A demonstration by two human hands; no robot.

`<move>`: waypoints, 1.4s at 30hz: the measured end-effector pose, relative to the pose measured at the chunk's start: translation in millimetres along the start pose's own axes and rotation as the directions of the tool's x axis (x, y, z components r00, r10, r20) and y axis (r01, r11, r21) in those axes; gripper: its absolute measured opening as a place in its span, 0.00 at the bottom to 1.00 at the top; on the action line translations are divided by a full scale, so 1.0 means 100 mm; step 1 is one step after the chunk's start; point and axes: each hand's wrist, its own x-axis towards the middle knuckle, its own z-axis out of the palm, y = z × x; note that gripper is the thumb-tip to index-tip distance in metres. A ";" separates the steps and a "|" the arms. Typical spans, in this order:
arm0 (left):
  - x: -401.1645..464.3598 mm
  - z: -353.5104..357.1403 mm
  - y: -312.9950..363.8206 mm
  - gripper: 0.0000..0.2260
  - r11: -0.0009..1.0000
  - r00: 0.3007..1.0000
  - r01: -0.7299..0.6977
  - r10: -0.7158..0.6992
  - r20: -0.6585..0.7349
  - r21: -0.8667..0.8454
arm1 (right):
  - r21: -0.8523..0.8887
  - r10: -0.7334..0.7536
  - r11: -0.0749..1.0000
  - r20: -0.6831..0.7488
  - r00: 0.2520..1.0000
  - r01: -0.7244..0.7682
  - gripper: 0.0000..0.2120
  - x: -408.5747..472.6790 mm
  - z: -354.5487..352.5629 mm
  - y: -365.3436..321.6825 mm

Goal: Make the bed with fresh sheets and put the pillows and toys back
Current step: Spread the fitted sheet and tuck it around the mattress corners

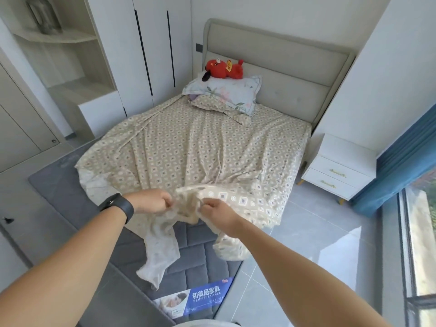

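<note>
Head camera, looking down the bed from its foot: one patterned beige sheet (188,147) lies rumpled across the grey mattress (59,185), covering the head end and middle while the foot end and the near left corner stay bare. Two hands meet at the sheet's bunched near edge. The left hand (153,200), with a black band (118,206) on its wrist, is curled tight on a fold of the cloth; the right hand (213,206) pinches the same gathered edge just beside it, and loose cloth hangs below both onto the mattress. At the head end, near the left edge, two pillows are stacked: a floral pillow (226,90) on top of a beige pillow (224,112) matching the sheet. One red plush toy (224,68) lies on the top pillow against the padded headboard (283,67). A white nightstand (339,166) with two drawers stands by the bed's right side.
</note>
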 end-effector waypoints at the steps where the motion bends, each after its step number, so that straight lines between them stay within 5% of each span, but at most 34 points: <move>1: 0.02 0.07 0.04 0.15 0.999 1.000 -0.016 0.015 -0.027 -0.043 | -0.013 -0.006 1.000 0.100 0.995 0.007 0.11 -0.07 0.03 -0.01; 3: 0.08 0.23 0.11 0.14 0.991 0.995 -0.037 0.025 -0.093 -0.130 | -0.070 0.006 0.997 0.288 0.958 0.015 0.13 -0.19 0.08 -0.04; 5: 0.13 0.47 0.21 0.15 0.985 0.997 -0.057 0.065 0.041 -0.161 | -0.072 0.020 0.997 0.385 0.923 0.008 0.10 -0.28 0.10 0.00; 8: 0.22 0.97 0.18 0.21 0.943 0.919 0.183 -0.063 0.388 -0.279 | -0.057 0.044 0.998 0.390 0.920 -0.023 0.10 -0.34 0.14 0.09; 10: 0.27 1.24 0.09 0.12 0.859 0.827 0.373 -0.136 0.546 -0.350 | -0.046 0.060 0.998 0.376 0.925 -0.046 0.09 -0.38 0.14 0.15; 14: 0.13 1.52 0.16 0.14 0.727 0.766 0.494 -0.106 0.634 -0.476 | 0.096 0.080 0.988 0.368 0.926 -0.123 0.07 -0.46 0.09 0.31; 17: 0.09 1.54 0.26 0.12 0.696 0.778 0.425 0.044 0.626 -0.578 | 0.136 0.114 0.976 0.359 0.926 -0.173 0.11 -0.50 0.11 0.47; 21: 0.08 1.53 0.29 0.18 0.708 0.737 0.439 0.068 0.673 -0.553 | 0.140 0.129 0.970 0.388 0.912 -0.197 0.07 -0.55 0.16 0.58; 26: 0.04 1.68 0.32 0.06 0.584 0.765 0.408 0.202 0.612 -0.702 | 0.119 0.127 0.977 0.347 0.929 -0.178 0.10 -0.57 0.18 0.70; 34: -0.03 1.74 0.37 0.06 0.649 0.836 0.321 0.148 0.528 -0.690 | 0.207 0.126 0.959 0.301 0.945 -0.194 0.11 -0.62 0.10 0.83; 36: -0.04 1.76 0.34 0.03 0.669 0.844 0.323 0.116 0.523 -0.669 | 0.093 0.149 0.980 0.224 0.963 -0.173 0.12 -0.64 0.09 0.90; 38: -0.05 1.76 0.31 0.04 0.695 0.836 0.315 0.120 0.536 -0.646 | -0.212 0.118 0.973 0.146 0.982 -0.086 0.18 -0.64 0.05 1.05; 40: -0.11 1.75 0.29 0.03 0.759 0.792 0.303 0.136 0.595 -0.576 | -0.545 0.125 0.838 0.217 0.968 0.014 0.28 -0.65 0.02 1.25; 42: -0.19 1.77 0.25 0.04 0.824 0.736 0.315 0.100 0.669 -0.471 | -0.736 0.160 0.670 0.272 0.949 0.098 0.26 -0.68 0.00 1.44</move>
